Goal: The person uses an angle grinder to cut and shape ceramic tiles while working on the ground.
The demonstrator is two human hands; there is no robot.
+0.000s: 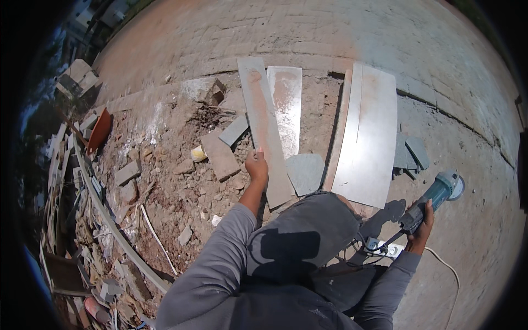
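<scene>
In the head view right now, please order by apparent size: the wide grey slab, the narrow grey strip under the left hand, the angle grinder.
1. Wide grey slab, clearly largest.
2. Narrow grey strip, touched by the left hand.
3. Angle grinder, held in the right hand, smallest.

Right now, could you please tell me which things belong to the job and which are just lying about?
In use: left hand on long slab; right hand holding grinder; big slab.
Lying about: bricks, rubble, orange pan, power strip.
</scene>
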